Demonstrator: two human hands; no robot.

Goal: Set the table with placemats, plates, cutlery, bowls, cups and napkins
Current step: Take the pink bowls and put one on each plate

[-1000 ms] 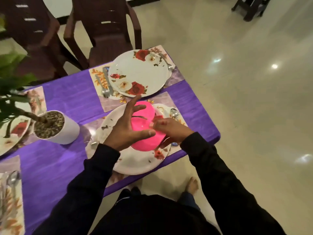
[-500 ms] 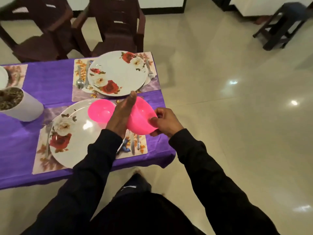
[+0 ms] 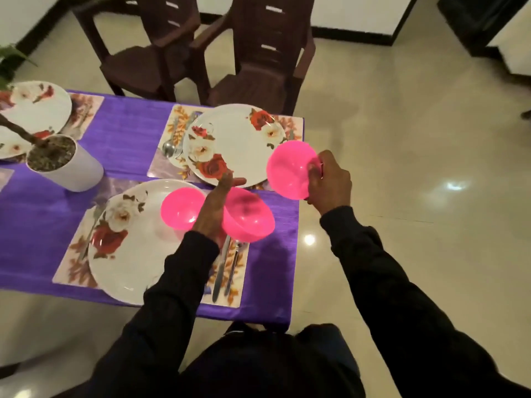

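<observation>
Near plate (image 3: 135, 251), below the left hand (image 3: 214, 208), carries one pink bowl (image 3: 179, 209) left of it. Left hand grips a second bowl (image 3: 248, 215); right hand (image 3: 329, 182) grips a third bowl (image 3: 290, 169), tilted, raised.

The left hand (image 3: 214, 206) is covering part of the pink bowl (image 3: 248, 215) it is holding. The near plate (image 3: 129, 239) is lying partly beneath the left sleeve (image 3: 178, 271). The potted plant (image 3: 61, 162) is being cropped at the left edge.
</observation>
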